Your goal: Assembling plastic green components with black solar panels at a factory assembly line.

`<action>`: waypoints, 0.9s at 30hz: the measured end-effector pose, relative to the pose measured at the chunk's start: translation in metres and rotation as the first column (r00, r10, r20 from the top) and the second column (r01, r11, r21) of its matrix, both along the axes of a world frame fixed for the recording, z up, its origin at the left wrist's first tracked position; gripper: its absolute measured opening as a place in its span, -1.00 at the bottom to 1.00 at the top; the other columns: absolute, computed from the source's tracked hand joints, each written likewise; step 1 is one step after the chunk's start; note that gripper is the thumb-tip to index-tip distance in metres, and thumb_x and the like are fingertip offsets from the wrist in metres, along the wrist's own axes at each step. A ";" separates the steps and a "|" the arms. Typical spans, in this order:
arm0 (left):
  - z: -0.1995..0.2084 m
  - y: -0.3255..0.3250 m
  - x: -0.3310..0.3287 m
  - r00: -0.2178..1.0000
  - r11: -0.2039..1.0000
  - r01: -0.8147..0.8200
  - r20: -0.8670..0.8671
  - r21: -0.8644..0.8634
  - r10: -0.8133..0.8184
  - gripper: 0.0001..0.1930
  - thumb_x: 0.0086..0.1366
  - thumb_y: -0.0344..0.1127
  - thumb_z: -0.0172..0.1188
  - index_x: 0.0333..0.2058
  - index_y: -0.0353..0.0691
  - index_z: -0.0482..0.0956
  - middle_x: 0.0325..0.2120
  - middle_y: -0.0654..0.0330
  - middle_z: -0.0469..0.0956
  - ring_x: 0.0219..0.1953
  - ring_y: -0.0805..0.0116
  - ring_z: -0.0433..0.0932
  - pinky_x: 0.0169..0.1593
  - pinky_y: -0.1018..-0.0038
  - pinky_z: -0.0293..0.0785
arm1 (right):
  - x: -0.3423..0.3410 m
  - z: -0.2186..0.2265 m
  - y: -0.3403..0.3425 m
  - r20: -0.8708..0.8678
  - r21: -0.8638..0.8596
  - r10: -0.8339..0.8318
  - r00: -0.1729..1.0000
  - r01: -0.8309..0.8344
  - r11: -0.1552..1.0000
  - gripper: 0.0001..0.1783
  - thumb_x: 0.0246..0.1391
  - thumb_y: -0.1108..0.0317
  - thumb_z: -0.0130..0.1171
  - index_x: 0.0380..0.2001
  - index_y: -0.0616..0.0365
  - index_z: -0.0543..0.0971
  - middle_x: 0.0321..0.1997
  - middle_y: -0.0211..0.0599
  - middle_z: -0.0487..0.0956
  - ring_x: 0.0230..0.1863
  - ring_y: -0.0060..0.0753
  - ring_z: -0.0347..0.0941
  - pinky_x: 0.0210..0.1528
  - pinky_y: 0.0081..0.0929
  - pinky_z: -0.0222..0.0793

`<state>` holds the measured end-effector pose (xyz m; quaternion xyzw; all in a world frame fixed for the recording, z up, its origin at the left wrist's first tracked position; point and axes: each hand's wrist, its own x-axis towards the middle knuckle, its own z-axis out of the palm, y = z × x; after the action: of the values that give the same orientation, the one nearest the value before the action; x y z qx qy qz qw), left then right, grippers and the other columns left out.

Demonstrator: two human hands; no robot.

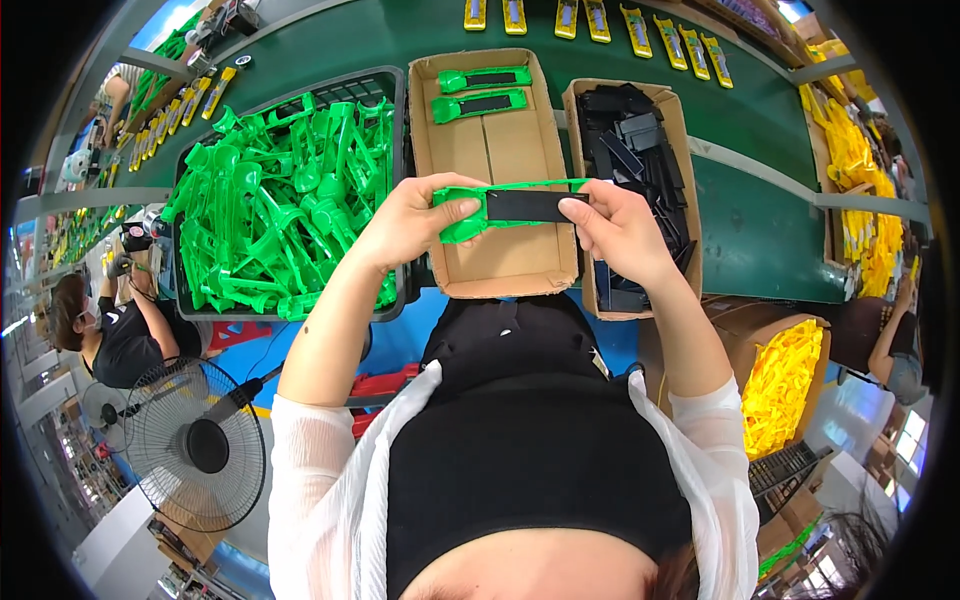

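Both bare hands meet in front of the body, gripping one workpiece between them: the left hand closes on its wide end, thumb on top, while the right hand pinches its other end, thumb pressed on the upper face. Beyond and beneath them stretches a long dark-green workbench. To the left of the left hand stands a large black plastic crate, heaped with glossy bright-green plastic parts. Directly below both hands, and reaching out ahead of them, is an open brown cardboard tray; at its far end lie two green pieces with black inserts, side by side. Just behind the right hand and to its right, a narrower cardboard box holds a jumble of flat black strips.

Trouble could come from the fit: if the right thumb pushes unevenly, the strip might sit crooked or spring out, and too tight a squeeze might bend the thin green edge. A loosened pinch could drop it into the tray.

As for the workpiece itself, its long bright-green plastic holder runs from the left palm to the right fingertips. Its smooth black rectangular strip lies between the two thumbs, its right end under the right one; whether it is fully seated cannot be told.
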<state>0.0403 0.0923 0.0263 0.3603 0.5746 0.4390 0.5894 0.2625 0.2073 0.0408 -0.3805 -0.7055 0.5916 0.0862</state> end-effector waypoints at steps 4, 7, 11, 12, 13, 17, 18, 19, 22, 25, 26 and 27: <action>-0.006 -0.005 0.000 0.998 0.999 -0.037 0.045 -0.021 0.037 -0.78 0.20 -0.41 0.12 -0.19 -0.39 0.48 -0.47 0.19 0.53 -0.46 0.48 0.50 -0.36 0.55 0.45 | -0.003 -0.002 -0.004 0.090 0.158 0.024 0.996 -0.038 0.987 -0.70 0.11 0.16 0.06 -0.39 0.23 0.47 -0.77 -0.49 0.36 -0.75 -0.74 0.24 -0.68 -0.70 0.13; -0.013 -0.007 -0.001 0.997 0.999 -0.046 -0.055 -0.006 0.046 -0.77 0.20 -0.40 0.13 -0.20 -0.41 0.48 -0.45 0.17 0.54 -0.47 0.46 0.51 -0.38 0.55 0.46 | -0.005 -0.005 -0.004 0.185 0.257 0.033 0.982 -0.081 0.963 -0.69 0.11 0.17 0.06 -0.42 0.26 0.46 -0.78 -0.46 0.36 -0.74 -0.71 0.28 -0.68 -0.68 0.16; -0.013 -0.005 0.002 0.996 0.998 -0.045 0.072 -0.036 0.047 -0.78 0.19 -0.40 0.13 -0.21 -0.41 0.50 -0.44 0.15 0.55 -0.47 0.44 0.53 -0.39 0.55 0.46 | -0.013 -0.014 0.001 0.237 0.201 0.037 0.971 -0.087 0.976 -0.70 0.10 0.18 0.06 -0.42 0.26 0.46 -0.75 -0.41 0.40 -0.72 -0.66 0.34 -0.62 -0.61 0.25; -0.016 -0.005 0.002 0.997 0.998 -0.057 0.055 -0.032 0.059 -0.78 0.19 -0.40 0.14 -0.22 -0.40 0.50 -0.44 0.15 0.55 -0.47 0.45 0.53 -0.39 0.55 0.46 | -0.015 -0.019 0.002 0.263 0.244 0.026 0.965 -0.093 0.965 -0.70 0.09 0.19 0.06 -0.43 0.27 0.45 -0.75 -0.38 0.40 -0.72 -0.62 0.36 -0.61 -0.58 0.27; -0.018 -0.005 0.003 0.997 0.997 -0.069 0.039 -0.028 0.070 -0.78 0.18 -0.40 0.14 -0.22 -0.40 0.51 -0.44 0.15 0.55 -0.47 0.45 0.53 -0.38 0.56 0.47 | -0.015 -0.024 0.002 0.288 0.286 0.013 0.958 -0.099 0.953 -0.70 0.08 0.20 0.07 -0.45 0.27 0.45 -0.75 -0.35 0.40 -0.72 -0.58 0.38 -0.60 -0.55 0.29; -0.019 -0.002 0.006 0.997 0.996 -0.060 0.045 -0.059 0.063 -0.80 0.17 -0.47 0.12 -0.21 -0.38 0.53 -0.50 0.19 0.56 -0.47 0.48 0.53 -0.35 0.58 0.46 | -0.017 -0.027 -0.005 0.427 0.702 -0.189 0.884 -0.193 0.685 -0.59 -0.03 0.06 0.19 -0.41 0.23 0.37 -0.67 -0.22 0.45 -0.62 -0.27 0.46 -0.53 -0.34 0.34; -0.021 -0.002 0.006 0.997 0.997 -0.058 0.049 -0.046 0.060 -0.80 0.17 -0.47 0.12 -0.22 -0.38 0.53 -0.50 0.18 0.56 -0.47 0.49 0.53 -0.35 0.58 0.46 | -0.013 -0.033 -0.001 0.350 0.746 -0.229 0.908 -0.122 0.655 -0.51 -0.10 0.01 0.24 -0.38 0.21 0.34 -0.64 -0.19 0.47 -0.59 -0.20 0.45 -0.50 -0.29 0.34; -0.023 -0.003 0.006 0.997 0.998 -0.051 0.054 -0.032 0.053 -0.81 0.17 -0.47 0.12 -0.22 -0.38 0.52 -0.51 0.18 0.56 -0.48 0.49 0.53 -0.36 0.59 0.47 | -0.009 -0.039 0.002 0.273 0.608 -0.154 0.950 -0.046 0.793 -0.52 -0.10 0.01 0.24 -0.40 0.22 0.35 -0.65 -0.21 0.46 -0.63 -0.28 0.43 -0.53 -0.34 0.32; -0.025 -0.002 0.007 0.996 0.997 0.007 0.084 -0.073 -0.001 -0.83 0.18 -0.46 0.12 -0.25 -0.38 0.53 -0.52 0.18 0.55 -0.50 0.52 0.51 -0.40 0.61 0.45 | -0.001 -0.045 0.011 0.246 -0.067 -0.009 0.969 0.026 0.997 -0.50 -0.13 -0.01 0.26 -0.49 0.24 0.37 -0.56 -0.16 0.53 -0.53 -0.36 0.51 -0.40 -0.46 0.37; -0.036 -0.001 0.022 0.997 0.995 -0.072 -0.039 -0.068 0.069 -0.82 0.13 -0.41 0.21 -0.31 -0.38 0.53 -0.58 0.22 0.54 -0.56 0.56 0.47 -0.49 0.63 0.38 | 0.003 -0.056 0.003 0.207 0.193 -0.146 0.967 0.106 0.975 -0.57 -0.11 0.05 0.27 -0.58 0.20 0.39 -0.72 -0.39 0.43 -0.68 -0.59 0.35 -0.61 -0.56 0.21; -0.039 0.000 0.027 0.997 0.995 -0.066 -0.040 -0.068 0.064 -0.82 0.13 -0.41 0.21 -0.31 -0.38 0.53 -0.58 0.22 0.54 -0.56 0.56 0.47 -0.49 0.63 0.38 | 0.004 -0.058 0.003 0.206 0.192 -0.152 0.967 0.112 0.975 -0.57 -0.11 0.05 0.27 -0.58 0.20 0.39 -0.72 -0.39 0.43 -0.68 -0.59 0.35 -0.61 -0.56 0.21; -0.042 0.001 0.032 0.992 0.991 -0.112 -0.061 -0.076 0.107 -0.81 0.11 -0.41 0.23 -0.32 -0.38 0.53 -0.60 0.22 0.53 -0.57 0.57 0.47 -0.49 0.64 0.37 | 0.005 -0.060 0.004 0.224 0.248 -0.150 0.963 0.093 0.964 -0.57 -0.11 0.04 0.27 -0.57 0.20 0.40 -0.71 -0.36 0.44 -0.66 -0.55 0.37 -0.58 -0.53 0.23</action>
<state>0.0721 0.0934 -0.0156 0.3171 0.6270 0.4371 0.5614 0.2671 0.2111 -0.0193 -0.4795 -0.7510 0.4467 0.0808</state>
